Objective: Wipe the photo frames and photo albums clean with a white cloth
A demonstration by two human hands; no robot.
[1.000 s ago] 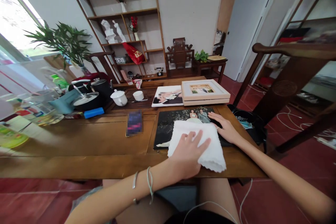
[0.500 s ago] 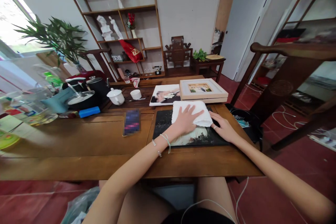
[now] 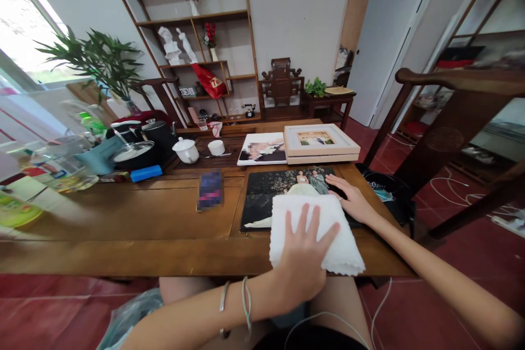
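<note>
My left hand (image 3: 305, 249) lies with spread fingers on top of a white cloth (image 3: 283, 213), pressing it flat. The cloth covers the lower right part of a dark photo panel (image 3: 262, 188) and hangs over the bare wood toward the table's front edge. Two people in wedding clothes show in the panel's upper part. My right hand (image 3: 350, 199) rests with its fingers extended on the panel's right side, just above the cloth.
Behind the panel lie a white-edged photo print (image 3: 262, 149) and a light wooden picture frame (image 3: 322, 143). Left of it is a phone-like blurred object (image 3: 210, 190). A white lidded cup (image 3: 186, 150), a small white cup (image 3: 216, 147) and a blue block (image 3: 146, 173) stand farther left.
My left hand has pulled the white cloth down from the panel's top toward me, uncovering the pictured couple. My right hand has stayed at the panel's right side.
</note>
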